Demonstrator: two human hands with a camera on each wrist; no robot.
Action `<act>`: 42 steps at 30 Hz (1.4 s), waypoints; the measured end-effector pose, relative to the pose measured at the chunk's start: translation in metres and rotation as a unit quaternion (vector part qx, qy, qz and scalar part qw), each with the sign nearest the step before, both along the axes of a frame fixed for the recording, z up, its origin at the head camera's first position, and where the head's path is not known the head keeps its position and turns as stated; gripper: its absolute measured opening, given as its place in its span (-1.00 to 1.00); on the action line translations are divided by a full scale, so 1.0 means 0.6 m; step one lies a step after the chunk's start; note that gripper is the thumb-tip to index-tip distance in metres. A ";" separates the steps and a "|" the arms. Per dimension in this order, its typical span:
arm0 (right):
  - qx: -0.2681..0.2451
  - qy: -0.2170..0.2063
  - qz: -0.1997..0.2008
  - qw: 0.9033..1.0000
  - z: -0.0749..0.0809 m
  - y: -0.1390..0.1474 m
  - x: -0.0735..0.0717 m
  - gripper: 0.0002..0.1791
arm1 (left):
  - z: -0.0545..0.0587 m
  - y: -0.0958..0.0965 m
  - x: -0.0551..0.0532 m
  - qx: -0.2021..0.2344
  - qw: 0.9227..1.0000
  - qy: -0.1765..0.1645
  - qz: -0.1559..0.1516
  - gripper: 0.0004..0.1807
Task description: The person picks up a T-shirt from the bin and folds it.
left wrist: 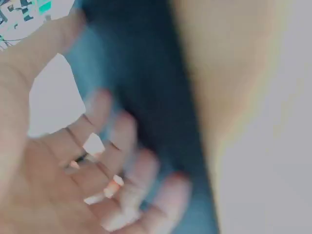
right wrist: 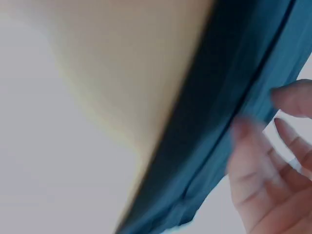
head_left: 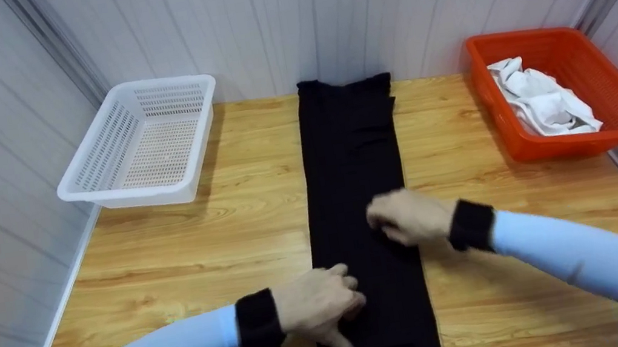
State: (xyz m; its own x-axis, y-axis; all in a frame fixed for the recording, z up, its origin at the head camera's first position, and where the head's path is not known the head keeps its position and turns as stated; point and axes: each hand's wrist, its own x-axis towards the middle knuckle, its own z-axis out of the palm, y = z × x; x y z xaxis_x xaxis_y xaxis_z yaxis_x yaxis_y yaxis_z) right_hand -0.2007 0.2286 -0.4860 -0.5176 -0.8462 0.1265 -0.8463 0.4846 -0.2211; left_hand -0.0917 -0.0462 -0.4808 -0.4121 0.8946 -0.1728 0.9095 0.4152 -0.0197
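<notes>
A black cloth [head_left: 356, 179], folded into a long narrow strip, runs across the table from the back wall toward the near edge. Over its lower left edge lies my left hand [head_left: 322, 303], fingers spread and loosely bent, thumb near the bottom corner. In the left wrist view the fingertips [left wrist: 168, 195] overlap the dark fabric [left wrist: 156, 73], with nothing gripped. Higher up, at the cloth's right edge, my right hand [head_left: 410, 216] is blurred, its fingers bent. The right wrist view shows its thumb and fingers apart beside the fabric [right wrist: 209, 122], which has a long crease.
At the back left stands a white perforated plastic basket [head_left: 198, 147] with nothing in it. A red basket [head_left: 586, 141] at the back right contains crumpled white cloth [head_left: 546, 101]. Pale panel walls [head_left: 274, 19] enclose the wooden table [head_left: 203, 244] at the back and sides.
</notes>
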 end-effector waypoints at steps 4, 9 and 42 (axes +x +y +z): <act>-0.020 -0.029 0.087 0.996 -0.012 0.011 0.088 -0.85 | 0.004 -0.007 0.016 -0.041 0.999 0.028 -0.014 -0.21; 0.020 0.041 0.094 0.994 -0.025 0.007 0.177 -0.42 | 0.003 0.006 0.041 -0.064 0.994 0.084 -0.027 -0.04; -0.068 -0.039 0.129 0.989 0.014 0.030 0.235 -0.66 | 0.028 -0.038 0.014 0.090 0.971 -0.223 -0.002 -0.81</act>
State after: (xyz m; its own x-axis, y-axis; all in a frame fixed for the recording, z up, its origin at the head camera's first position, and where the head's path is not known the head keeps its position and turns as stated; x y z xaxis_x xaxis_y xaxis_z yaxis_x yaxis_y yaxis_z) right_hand -0.0599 0.2469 -0.4777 -0.2998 -0.9292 0.2162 -0.9156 0.2166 -0.3388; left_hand -0.0836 -0.0688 -0.4641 -0.3284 0.9283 -0.1746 0.8124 0.3719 0.4491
